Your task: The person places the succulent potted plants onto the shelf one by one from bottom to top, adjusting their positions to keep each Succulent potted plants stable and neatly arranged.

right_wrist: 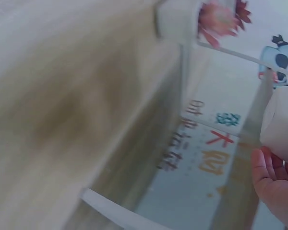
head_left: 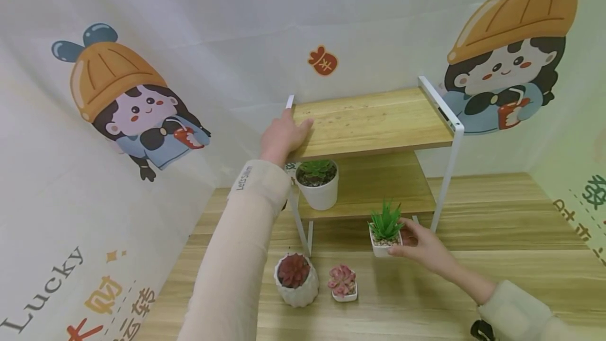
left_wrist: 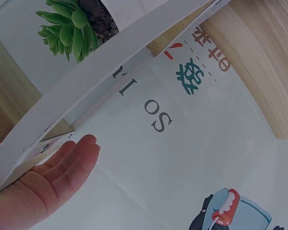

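Note:
My left hand point(head_left: 282, 136) grips the left end of a two-tier wooden shelf point(head_left: 374, 120), its thumb on the upper board. The left wrist view shows the fingers point(left_wrist: 69, 165) against the shelf's white side frame point(left_wrist: 86, 91). My right hand point(head_left: 423, 249) holds a spiky green succulent in a small square white pot point(head_left: 381, 250), raised in front of the lower board. In the right wrist view, fingertips touch that white pot point(right_wrist: 281, 127), whose plant is out of sight. A green succulent in a round white pot point(head_left: 319, 193) stands at the left of the lower board.
On the wooden table point(head_left: 497, 209), in front of the shelf, stand a dark red succulent in a ribbed white pot point(head_left: 297, 283) and a pink succulent in a small white pot point(head_left: 343, 283). Behind the shelf hangs a printed white cloth point(head_left: 246, 51).

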A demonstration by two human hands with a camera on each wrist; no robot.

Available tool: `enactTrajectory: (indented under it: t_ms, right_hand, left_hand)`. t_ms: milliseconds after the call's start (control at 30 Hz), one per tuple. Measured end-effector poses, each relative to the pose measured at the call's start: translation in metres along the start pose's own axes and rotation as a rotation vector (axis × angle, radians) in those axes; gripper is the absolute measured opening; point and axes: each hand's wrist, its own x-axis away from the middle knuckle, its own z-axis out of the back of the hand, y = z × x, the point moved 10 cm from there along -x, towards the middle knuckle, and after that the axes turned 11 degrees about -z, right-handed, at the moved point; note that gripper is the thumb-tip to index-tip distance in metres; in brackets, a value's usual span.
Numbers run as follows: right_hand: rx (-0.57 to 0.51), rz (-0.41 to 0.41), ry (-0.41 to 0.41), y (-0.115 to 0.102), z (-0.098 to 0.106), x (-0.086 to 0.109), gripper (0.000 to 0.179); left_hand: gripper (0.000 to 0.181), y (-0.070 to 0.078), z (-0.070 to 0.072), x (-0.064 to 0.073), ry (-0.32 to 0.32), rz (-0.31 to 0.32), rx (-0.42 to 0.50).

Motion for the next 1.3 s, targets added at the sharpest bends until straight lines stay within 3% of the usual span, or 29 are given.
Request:
enactTrajectory:
  t_ms: [233, 500, 933, 1300]
  right_hand:
    - [-0.013, 0.025, 0.042, -0.024, 0.016, -0.015, 0.058]
    - [0.047, 0.028, 0.067, -0.039, 0.028, -0.032, 0.056]
    - [0.110, -0.005, 0.088, -0.031, 0.036, -0.051, 0.055]
    - [0.064, -0.076, 0.063, -0.019, 0.035, -0.058, 0.063]
  left_hand:
    - [0.068, -0.001, -0.001, 0.001, -0.007, 0.007, 0.010]
    - [0.068, 0.001, 0.000, 0.002, 0.000, 0.003, 0.009]
    - [0.070, 0.003, 0.000, 0.002, -0.007, 0.002, 0.009]
    - [0.069, 0.001, 0.001, 0.001, 0.007, -0.004, 0.018]
